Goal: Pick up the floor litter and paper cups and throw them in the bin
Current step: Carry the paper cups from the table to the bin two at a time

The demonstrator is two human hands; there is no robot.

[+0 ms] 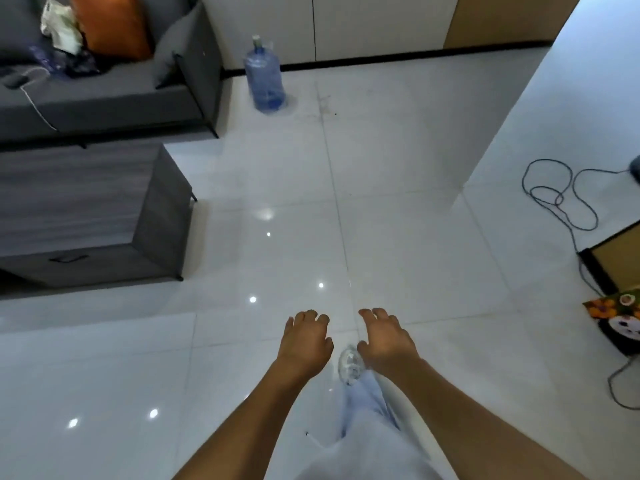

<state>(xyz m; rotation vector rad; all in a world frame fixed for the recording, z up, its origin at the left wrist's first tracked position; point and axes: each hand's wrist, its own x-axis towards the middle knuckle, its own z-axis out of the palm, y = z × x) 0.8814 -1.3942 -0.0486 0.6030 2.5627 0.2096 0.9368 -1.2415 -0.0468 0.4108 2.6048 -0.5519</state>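
The room is dim, with a cool bluish cast. Small bright spots of ceiling light glare off the glossy tiled floor (pixel 398 188) in the middle and lower left of the frame. The sofa (pixel 104 88) and the cabinet (pixel 86 209) at the left lie in dull shadow. Straight lines bend toward the frame edges from the wide lens. The shoe (pixel 350 364) at lower centre is smeared by blur; detail is soft overall.
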